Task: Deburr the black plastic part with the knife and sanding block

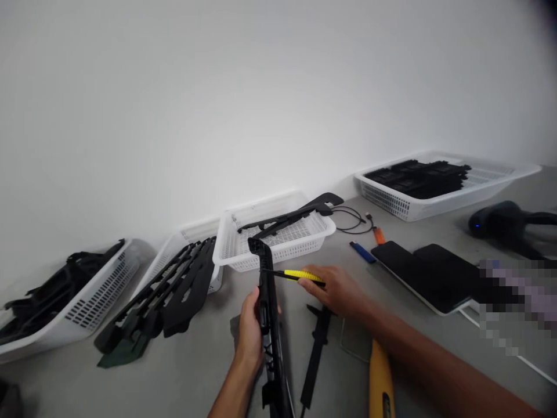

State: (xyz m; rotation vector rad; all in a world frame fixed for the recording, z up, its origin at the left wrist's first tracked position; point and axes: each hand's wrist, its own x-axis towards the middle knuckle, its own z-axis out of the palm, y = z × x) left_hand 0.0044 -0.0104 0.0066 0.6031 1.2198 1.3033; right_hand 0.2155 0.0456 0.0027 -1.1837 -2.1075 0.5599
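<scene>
My left hand (251,331) is closed around a long black plastic part (266,290), held upright and leaning slightly, with its bent top end pointing away from me. In my right hand (333,287) is a slim yellow-and-black tool (304,275) with a ribbed yellow handle. Its thin dark tip meets or nearly meets the side of the part; exact contact is unclear. Below my right hand lies a black caliper (317,354). Beside it, partly under my right forearm, is an orange-yellow handled tool (381,383).
White baskets (278,255) with black parts stand along the wall, one at far left (100,296) and another at right (391,203). Long black parts (187,290) lean at left. A tablet-like device (418,273), blue cutter (362,252), cable (352,223) and dark scanner-like device (500,223) lie right.
</scene>
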